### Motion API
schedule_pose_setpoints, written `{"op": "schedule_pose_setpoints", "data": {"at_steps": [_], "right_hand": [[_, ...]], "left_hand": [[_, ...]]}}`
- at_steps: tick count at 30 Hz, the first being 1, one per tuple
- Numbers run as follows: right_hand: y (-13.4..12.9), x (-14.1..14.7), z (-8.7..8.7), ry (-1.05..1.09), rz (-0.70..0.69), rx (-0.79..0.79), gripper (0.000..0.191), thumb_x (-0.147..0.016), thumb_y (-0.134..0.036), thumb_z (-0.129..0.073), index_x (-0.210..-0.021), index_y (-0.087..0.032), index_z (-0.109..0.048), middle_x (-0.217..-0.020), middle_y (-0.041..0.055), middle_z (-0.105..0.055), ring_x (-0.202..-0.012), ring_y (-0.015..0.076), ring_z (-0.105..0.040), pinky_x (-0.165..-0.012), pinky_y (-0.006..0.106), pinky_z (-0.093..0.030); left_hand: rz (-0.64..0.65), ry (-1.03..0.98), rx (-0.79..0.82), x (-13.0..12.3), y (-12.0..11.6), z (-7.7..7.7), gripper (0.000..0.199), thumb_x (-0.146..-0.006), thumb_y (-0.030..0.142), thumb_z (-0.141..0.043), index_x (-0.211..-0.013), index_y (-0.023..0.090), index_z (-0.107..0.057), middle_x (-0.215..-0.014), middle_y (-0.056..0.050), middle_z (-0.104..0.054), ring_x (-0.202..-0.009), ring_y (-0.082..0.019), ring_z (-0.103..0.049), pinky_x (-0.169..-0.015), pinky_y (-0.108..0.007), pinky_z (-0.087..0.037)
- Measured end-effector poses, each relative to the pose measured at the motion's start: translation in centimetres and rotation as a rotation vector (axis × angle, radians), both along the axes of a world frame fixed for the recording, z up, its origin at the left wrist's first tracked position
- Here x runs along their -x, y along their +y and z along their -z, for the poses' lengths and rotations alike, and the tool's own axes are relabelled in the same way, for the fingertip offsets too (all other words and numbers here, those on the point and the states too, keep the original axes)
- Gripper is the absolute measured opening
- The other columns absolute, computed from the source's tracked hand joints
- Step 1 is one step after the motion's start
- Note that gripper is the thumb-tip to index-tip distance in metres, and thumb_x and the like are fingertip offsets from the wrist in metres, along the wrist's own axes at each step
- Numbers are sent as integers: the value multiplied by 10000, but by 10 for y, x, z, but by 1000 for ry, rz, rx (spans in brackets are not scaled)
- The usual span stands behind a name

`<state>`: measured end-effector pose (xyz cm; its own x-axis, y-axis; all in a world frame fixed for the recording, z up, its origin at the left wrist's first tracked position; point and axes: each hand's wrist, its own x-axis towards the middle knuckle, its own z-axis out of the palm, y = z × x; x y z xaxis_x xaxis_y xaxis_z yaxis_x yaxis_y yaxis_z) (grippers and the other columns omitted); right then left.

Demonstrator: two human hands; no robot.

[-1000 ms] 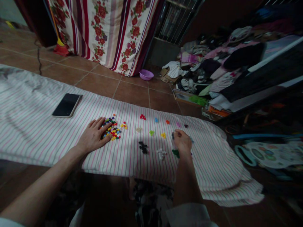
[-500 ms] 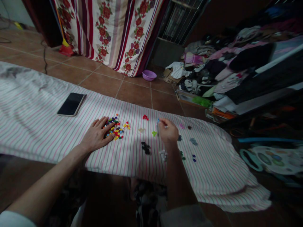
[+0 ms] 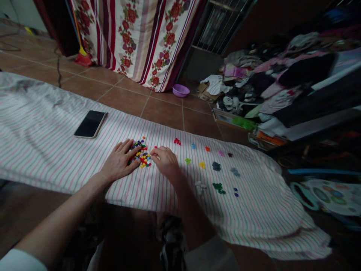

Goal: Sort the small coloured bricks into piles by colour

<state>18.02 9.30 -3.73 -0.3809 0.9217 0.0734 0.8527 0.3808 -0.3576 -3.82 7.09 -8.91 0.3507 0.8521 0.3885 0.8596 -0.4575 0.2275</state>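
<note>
A mixed heap of tiny coloured pieces (image 3: 144,159) lies on a striped cloth (image 3: 124,192). My left hand (image 3: 118,160) rests flat at the heap's left side, fingers spread over part of it. At the right edge of the heap my right hand (image 3: 166,162) pinches thumb and fingertips together; what is between them is too small to make out. Beyond it sit small single-colour groups: red pieces (image 3: 177,141), light blue pieces (image 3: 193,145), orange pieces (image 3: 207,149), lime pieces (image 3: 187,161), yellow pieces (image 3: 202,165), dark grey pieces (image 3: 216,166), white pieces (image 3: 200,187) and green pieces (image 3: 219,188).
A phone (image 3: 90,124) lies on the cloth to the left. Farther right are pink pieces (image 3: 220,153), grey pieces (image 3: 235,172) and dark blue pieces (image 3: 236,192). A purple basin (image 3: 181,90) stands on the tiled floor before a floral curtain; clothes are piled at the right.
My right hand has moved left from the light blue group to the mixed heap. The light blue, orange and yellow groups now show. My left hand stays on the heap; the view has shifted slightly.
</note>
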Motion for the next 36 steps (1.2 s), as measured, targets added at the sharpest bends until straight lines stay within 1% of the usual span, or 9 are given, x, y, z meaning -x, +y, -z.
{"op": "schedule_pose_setpoints", "data": {"at_steps": [3, 7, 13, 17, 21, 25, 29, 32, 36], "right_hand": [[1, 5, -3, -79, 1, 62, 169, -916, -201, -573, -992, -211, -724, -1010, 56, -692, -985, 206, -575, -864, 294, -393], [3, 8, -3, -97, 12, 103, 171, -898, -174, -567, -994, -202, -706, -1023, 56, -698, -980, 200, -578, -867, 288, -392], [3, 7, 3, -41, 12, 92, 192, -880, -147, -541, -986, -205, -690, -1010, 52, -703, -971, 194, -591, -854, 285, -407], [6, -1, 3, 63, 41, 50, 189, -862, -138, -542, -966, -212, -682, -971, 38, -710, -922, 180, -610, -836, 275, -420], [10, -20, 1, 178, 97, 12, 183, -829, -119, -551, -939, -190, -679, -884, 33, -710, -852, 168, -625, -793, 262, -434], [12, -47, 0, 237, 207, -33, 178, -788, -126, -550, -891, -190, -680, -815, 20, -693, -771, 158, -621, -751, 257, -443], [13, -75, -3, 291, 302, -56, 186, -762, -173, -540, -871, -208, -686, -794, 5, -690, -723, 151, -619, -728, 257, -459], [12, -95, -4, 327, 398, -76, 201, -754, -216, -529, -869, -215, -694, -770, 0, -687, -687, 153, -613, -716, 265, -474], [10, -123, -5, 329, 577, -129, 226, -740, -238, -523, -865, -205, -707, -769, 19, -698, -694, 168, -620, -737, 285, -486]], "left_hand": [[1, -4, 12, 0, 0, -2, 558, -964, 537, -411, -1404, 219, -539, -1510, -170, -441, -1421, -348, -387, -1139, -547, -360], [3, -20, 16, 0, 0, -2, 548, -961, 531, -417, -1397, 224, -544, -1508, -154, -449, -1417, -342, -392, -1143, -548, -357], [13, -20, -7, 1, 0, 2, 561, -965, 544, -398, -1378, 201, -560, -1503, -166, -448, -1407, -344, -404, -1147, -555, -350], [29, -21, -13, 3, 0, 2, 561, -966, 545, -393, -1386, 207, -550, -1497, -158, -456, -1412, -341, -396, -1139, -548, -368], [35, -39, -6, 4, 0, 3, 548, -964, 533, -403, -1386, 215, -546, -1498, -150, -457, -1409, -334, -399, -1138, -546, -374], [40, -43, 3, 4, 1, 4, 540, -959, 529, -411, -1381, 221, -547, -1505, -146, -454, -1406, -332, -403, -1140, -554, -367], [34, -43, 13, 3, 1, 3, 518, -955, 520, -416, -1373, 245, -551, -1501, -132, -465, -1408, -329, -400, -1137, -552, -366], [33, -39, 21, 3, 1, 1, 493, -953, 497, -435, -1374, 265, -547, -1505, -126, -465, -1406, -328, -403, -1131, -550, -374], [44, -28, 23, 2, 1, -2, 497, -952, 486, -449, -1381, 253, -540, -1511, -140, -456, -1403, -331, -412, -1128, -550, -383]]}}
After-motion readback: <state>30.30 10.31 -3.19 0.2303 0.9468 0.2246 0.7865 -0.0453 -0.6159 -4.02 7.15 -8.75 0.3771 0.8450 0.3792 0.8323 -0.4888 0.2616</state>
